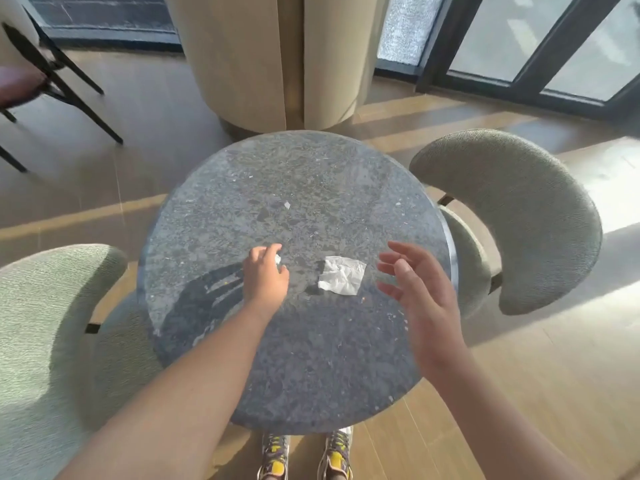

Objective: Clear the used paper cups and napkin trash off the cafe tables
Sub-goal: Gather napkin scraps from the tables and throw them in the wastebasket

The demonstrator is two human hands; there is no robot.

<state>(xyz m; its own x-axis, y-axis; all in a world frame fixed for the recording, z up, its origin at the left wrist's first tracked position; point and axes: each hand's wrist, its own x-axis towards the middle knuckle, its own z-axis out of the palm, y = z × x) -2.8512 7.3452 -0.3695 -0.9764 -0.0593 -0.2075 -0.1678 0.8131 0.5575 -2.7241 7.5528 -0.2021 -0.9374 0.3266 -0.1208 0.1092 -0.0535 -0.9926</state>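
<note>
A crumpled white napkin (pixel 342 275) lies flat on the round grey stone table (pixel 298 174), near its middle right. My left hand (pixel 265 275) is over the table just left of the napkin, its fingers curled round a small white wad of paper (pixel 277 259), mostly hidden in the hand. My right hand (pixel 412 282) hovers to the right of the napkin with fingers spread and relaxed, holding nothing and not touching it. A tiny white scrap (pixel 287 205) sits farther back on the table. No cup is in view.
A green upholstered chair (pixel 512 216) stands at the table's right, another (pixel 52 306) at its left. Behind the table rises a wide beige column (pixel 273 57). A dark-legged chair (pixel 41 74) is at the far left. Glass doors (pixel 540 46) fill the back right.
</note>
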